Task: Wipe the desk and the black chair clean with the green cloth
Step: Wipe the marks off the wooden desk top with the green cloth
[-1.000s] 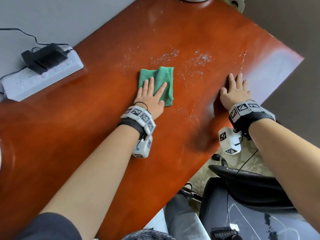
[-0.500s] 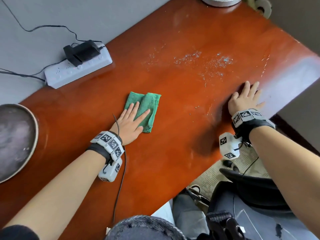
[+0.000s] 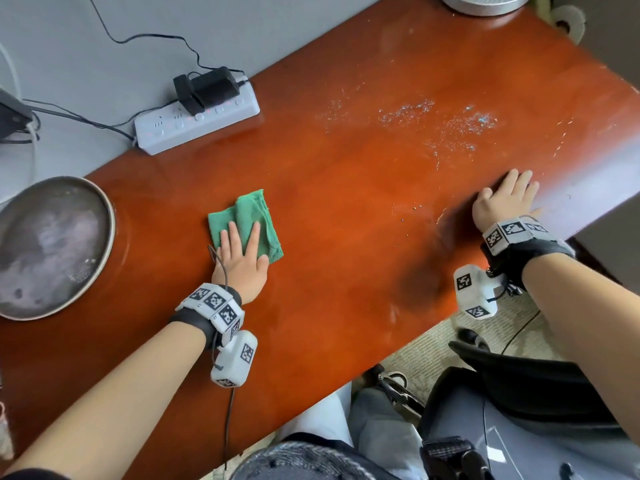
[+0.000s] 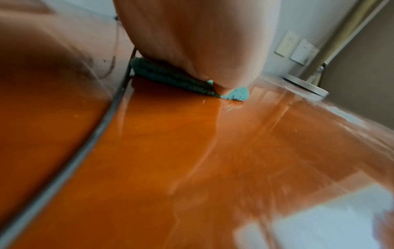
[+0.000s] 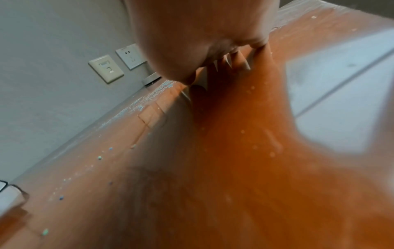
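Chair (image 3: 512,393) nearest, tucked below the desk (image 3: 346,209) edge. Left hand (image 3: 240,261) flat, fingers straight, pressing the folded cloth (image 3: 244,216) onto the mid-desk. Right hand (image 3: 504,200) flat, fingers spread, resting on the desk near its right edge. Beyond: scattered crumbs (image 3: 446,124), round tray (image 3: 52,247) at left, power strip (image 3: 197,121) at the wall.

Left hand (image 3: 242,263) flat, fingers straight; right hand (image 3: 504,202) flat.

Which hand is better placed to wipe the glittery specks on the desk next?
Left, probably. The left hand already presses the green cloth flat; the right hand lies bare on the desk, nearer the specks.
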